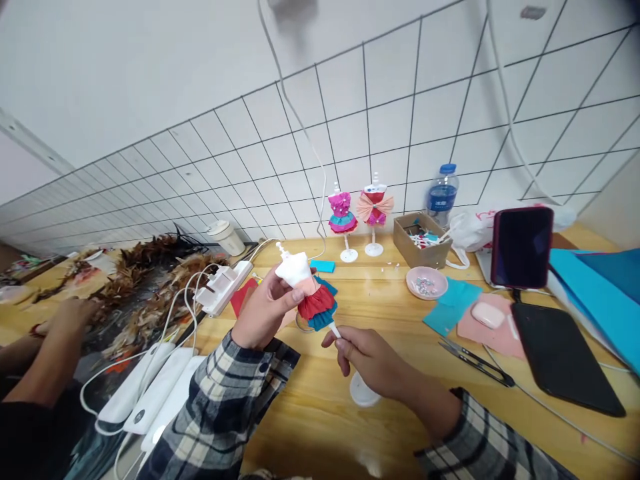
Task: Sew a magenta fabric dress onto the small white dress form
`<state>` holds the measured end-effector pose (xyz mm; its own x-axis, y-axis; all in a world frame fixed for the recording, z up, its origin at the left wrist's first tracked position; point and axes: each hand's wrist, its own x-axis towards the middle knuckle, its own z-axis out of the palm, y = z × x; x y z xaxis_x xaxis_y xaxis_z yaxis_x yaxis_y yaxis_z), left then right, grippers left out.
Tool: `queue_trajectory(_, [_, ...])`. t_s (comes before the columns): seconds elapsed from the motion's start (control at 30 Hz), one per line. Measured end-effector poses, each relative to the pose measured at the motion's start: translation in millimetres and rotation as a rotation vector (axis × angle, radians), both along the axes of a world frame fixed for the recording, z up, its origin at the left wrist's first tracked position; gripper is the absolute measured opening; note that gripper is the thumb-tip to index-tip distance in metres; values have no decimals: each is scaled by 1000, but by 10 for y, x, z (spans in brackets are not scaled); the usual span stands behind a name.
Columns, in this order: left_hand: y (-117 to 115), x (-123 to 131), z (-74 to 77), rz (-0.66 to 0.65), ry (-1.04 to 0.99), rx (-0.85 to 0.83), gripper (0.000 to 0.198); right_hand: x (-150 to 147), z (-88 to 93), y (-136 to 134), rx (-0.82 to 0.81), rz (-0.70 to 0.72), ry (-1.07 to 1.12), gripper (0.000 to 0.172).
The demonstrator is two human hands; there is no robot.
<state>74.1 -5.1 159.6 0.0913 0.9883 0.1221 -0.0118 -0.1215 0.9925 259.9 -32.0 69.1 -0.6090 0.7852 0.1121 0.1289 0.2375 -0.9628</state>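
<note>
My left hand (263, 310) is closed round a small white mannequin (295, 268) that wears a layered skirt of pink, red and teal paper (316, 303). My right hand (367, 357) pinches the white pole (334, 331) under the skirt; the round white base (363, 392) shows just below that hand. Both hands are raised a little above the wooden table (320, 413).
Two dressed mannequins (343, 217) (375, 205) stand by the tiled wall, beside a cardboard box (421, 239) and a water bottle (443, 193). A pink dish (427, 282), scissors (475, 363), a propped phone (521, 245) and teal sheets (595, 293) lie right. Power banks (150, 393), cables and feathers (145, 280) lie left, where another person's hand (65, 317) works.
</note>
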Motion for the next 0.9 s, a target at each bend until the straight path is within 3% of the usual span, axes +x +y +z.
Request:
queue_trajectory(0.17, [64, 90, -37, 4, 14, -102, 30, 4, -26, 24, -96, 30, 7, 26])
queue_trajectory(0.33, [76, 66, -51, 37, 11, -122, 46, 56, -99, 94, -250, 129, 137, 31])
queue_trajectory(0.47, [44, -9, 39, -186, -121, -212, 58, 135, -73, 96, -572, 371, 437, 39])
queue_trajectory(0.53, [21, -27, 72, -253, -219, -237, 61, 159, -38, 73, -650, 479, 540, 38])
queue_trajectory(0.73, [-100, 72, 66, -222, -372, -216, 65, 173, -14, 69, -632, 542, 553, 41])
queue_trajectory(0.9, [-159, 188, 76, -130, -401, -130, 45, 187, 14, 90, -531, 554, 479, 42])
